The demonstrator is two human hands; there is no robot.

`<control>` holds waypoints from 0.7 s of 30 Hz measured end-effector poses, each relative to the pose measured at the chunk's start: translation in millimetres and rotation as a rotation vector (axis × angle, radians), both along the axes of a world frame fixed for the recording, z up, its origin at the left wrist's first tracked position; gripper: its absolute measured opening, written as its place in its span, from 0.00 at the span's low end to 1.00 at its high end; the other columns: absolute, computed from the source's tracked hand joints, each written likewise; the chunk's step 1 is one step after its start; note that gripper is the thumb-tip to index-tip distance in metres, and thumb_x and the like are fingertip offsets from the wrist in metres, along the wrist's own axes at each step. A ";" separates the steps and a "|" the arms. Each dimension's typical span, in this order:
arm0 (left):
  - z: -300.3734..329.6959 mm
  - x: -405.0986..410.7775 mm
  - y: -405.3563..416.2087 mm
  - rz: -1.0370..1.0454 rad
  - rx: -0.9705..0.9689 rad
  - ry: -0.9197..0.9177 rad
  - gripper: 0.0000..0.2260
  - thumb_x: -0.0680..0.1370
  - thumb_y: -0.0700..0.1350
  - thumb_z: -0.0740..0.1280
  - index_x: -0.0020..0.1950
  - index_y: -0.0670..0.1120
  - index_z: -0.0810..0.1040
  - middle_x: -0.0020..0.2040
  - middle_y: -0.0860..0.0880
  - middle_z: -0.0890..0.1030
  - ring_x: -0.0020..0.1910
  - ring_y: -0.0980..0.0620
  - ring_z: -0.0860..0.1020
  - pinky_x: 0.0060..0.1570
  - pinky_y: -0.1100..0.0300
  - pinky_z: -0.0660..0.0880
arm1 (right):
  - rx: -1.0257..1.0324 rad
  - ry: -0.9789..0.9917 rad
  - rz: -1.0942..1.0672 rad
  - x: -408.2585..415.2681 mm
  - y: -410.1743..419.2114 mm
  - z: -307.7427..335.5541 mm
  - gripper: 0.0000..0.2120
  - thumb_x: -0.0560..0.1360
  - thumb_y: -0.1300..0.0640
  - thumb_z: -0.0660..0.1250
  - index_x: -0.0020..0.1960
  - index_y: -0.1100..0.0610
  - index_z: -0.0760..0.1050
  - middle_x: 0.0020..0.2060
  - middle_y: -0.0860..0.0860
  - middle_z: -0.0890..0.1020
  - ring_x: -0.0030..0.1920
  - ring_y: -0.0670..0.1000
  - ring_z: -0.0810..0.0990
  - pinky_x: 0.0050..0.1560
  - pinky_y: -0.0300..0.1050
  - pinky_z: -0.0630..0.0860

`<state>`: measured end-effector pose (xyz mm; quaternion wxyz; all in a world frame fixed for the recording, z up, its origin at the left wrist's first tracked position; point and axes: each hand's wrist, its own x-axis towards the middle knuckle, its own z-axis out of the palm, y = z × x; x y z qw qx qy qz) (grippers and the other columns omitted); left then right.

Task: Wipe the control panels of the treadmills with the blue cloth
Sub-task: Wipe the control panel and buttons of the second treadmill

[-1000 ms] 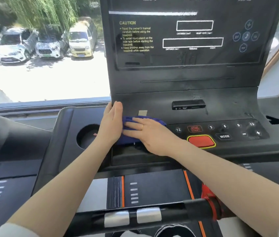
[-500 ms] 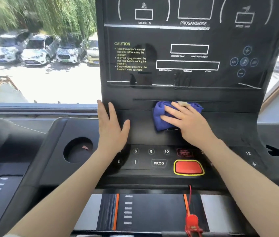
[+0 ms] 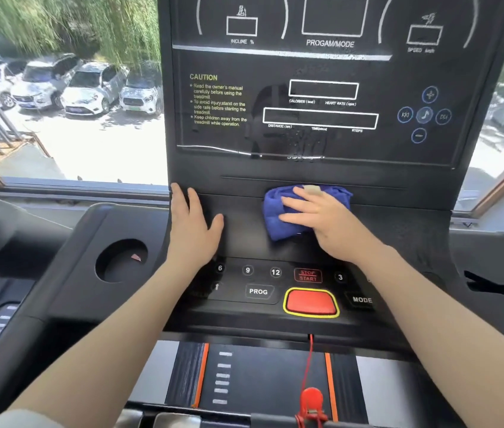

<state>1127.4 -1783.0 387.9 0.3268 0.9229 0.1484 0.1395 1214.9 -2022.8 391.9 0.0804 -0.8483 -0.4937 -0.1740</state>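
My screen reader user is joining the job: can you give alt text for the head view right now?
The right hand presses a bunched blue cloth flat against the sloped black treadmill console, just below the display panel. The left hand rests open on the console's left side, above the number keys and the red stop button.
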 end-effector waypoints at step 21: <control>-3.1 -5.3 3.5 0.057 0.066 -0.016 0.27 0.78 0.39 0.57 0.76 0.44 0.52 0.77 0.49 0.42 0.75 0.49 0.48 0.68 0.57 0.56 | -0.166 0.055 0.159 -26.5 75.8 -10.8 0.27 0.68 0.69 0.66 0.64 0.52 0.75 0.67 0.55 0.73 0.67 0.63 0.69 0.65 0.60 0.65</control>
